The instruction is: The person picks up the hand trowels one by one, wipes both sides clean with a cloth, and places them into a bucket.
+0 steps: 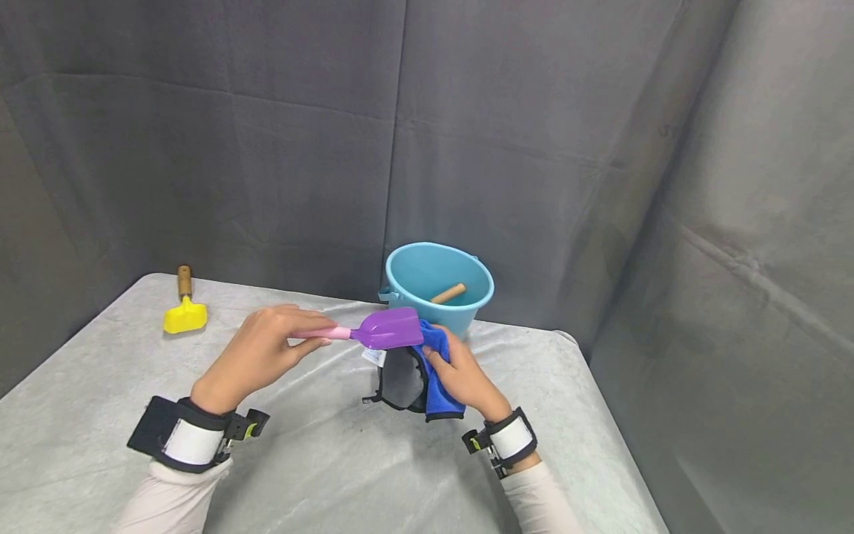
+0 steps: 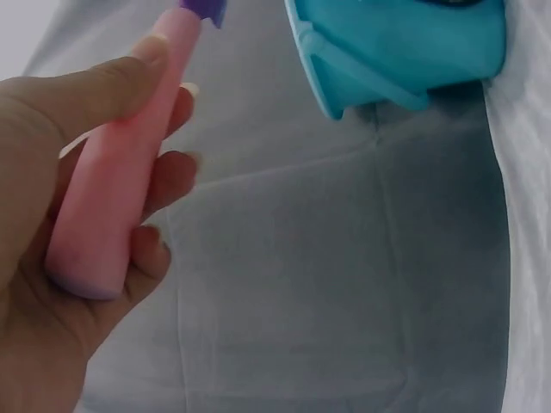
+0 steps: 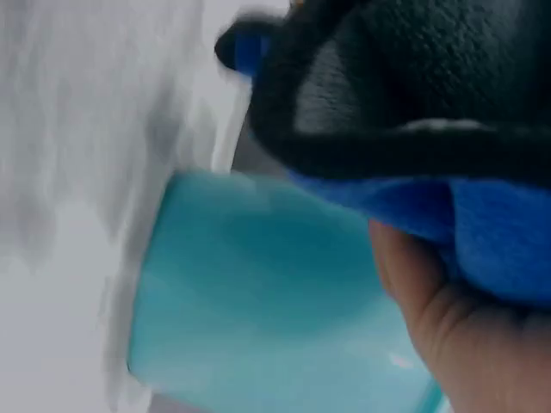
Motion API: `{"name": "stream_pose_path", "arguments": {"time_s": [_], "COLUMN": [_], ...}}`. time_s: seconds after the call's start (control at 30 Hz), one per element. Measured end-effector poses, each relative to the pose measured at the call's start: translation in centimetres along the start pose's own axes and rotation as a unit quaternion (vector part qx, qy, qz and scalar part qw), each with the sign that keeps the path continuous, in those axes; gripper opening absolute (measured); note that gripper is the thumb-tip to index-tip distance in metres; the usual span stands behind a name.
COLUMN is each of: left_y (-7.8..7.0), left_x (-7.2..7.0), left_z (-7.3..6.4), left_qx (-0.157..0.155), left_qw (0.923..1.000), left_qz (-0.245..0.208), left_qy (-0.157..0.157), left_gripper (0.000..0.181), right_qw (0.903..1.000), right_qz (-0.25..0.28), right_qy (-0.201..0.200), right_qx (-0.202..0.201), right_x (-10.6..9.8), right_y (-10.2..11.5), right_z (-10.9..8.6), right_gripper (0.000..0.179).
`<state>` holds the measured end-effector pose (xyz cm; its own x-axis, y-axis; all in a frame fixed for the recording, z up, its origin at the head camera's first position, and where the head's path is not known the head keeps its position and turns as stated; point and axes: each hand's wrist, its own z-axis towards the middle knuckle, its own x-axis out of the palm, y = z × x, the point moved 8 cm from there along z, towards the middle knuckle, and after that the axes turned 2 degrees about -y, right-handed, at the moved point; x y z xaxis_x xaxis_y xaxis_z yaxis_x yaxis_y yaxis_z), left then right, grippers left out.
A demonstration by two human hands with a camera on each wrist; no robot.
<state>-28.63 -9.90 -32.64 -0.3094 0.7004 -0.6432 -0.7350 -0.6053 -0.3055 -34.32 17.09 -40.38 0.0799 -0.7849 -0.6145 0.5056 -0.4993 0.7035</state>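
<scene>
My left hand (image 1: 262, 347) grips the pink handle of a toy shovel (image 1: 390, 328), its purple blade pointing right. In the left wrist view the thumb and fingers wrap that pink handle (image 2: 120, 181). My right hand (image 1: 463, 373) pinches a blue and grey cloth (image 1: 443, 386) with black edging and a white tag, which hangs down over the table. The blade's tip overlaps the cloth's upper part in the head view. Up close in the right wrist view, the cloth (image 3: 508, 232) bunches above the thumb, and its folds hide most of the fingers.
Behind the hands stands a light blue bucket (image 1: 427, 258) with a wooden handle (image 1: 449, 294) sticking up inside. A yellow toy shovel (image 1: 185, 317) with a wooden handle lies at the table's back left. Grey curtains (image 1: 313, 148) rise behind and beside the pale covered table (image 1: 320, 460).
</scene>
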Motion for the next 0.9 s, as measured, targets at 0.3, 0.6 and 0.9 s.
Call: {"name": "stream_pose_path", "arguments": {"time_s": [0.3,0.6,0.9], "left_y": [-1.4,-1.8,-1.9], "left_x": [1.8,3.0,3.7], "left_z": [0.7,1.0,0.8], "left_qx": [0.026,0.016,0.028], "left_qw": [0.9994,0.9996,0.9991], "left_qz": [-0.016,-0.015,-0.028], "left_qy": [-0.014,-0.018,-0.014], "left_gripper": [0.035,0.030,0.030], "right_qw": [0.9959,0.9761,0.9833], "right_qz": [0.070,0.198,0.165], "right_qy": [-0.051,-0.036,-0.014], "right_qx": [0.024,0.081,0.076], "right_x": [1.8,2.8,3.5], "right_y": [0.7,1.3,1.6], "right_z": [-0.1,-0.8,-1.1], "right_gripper": [0.040,0.059,0.085]}}
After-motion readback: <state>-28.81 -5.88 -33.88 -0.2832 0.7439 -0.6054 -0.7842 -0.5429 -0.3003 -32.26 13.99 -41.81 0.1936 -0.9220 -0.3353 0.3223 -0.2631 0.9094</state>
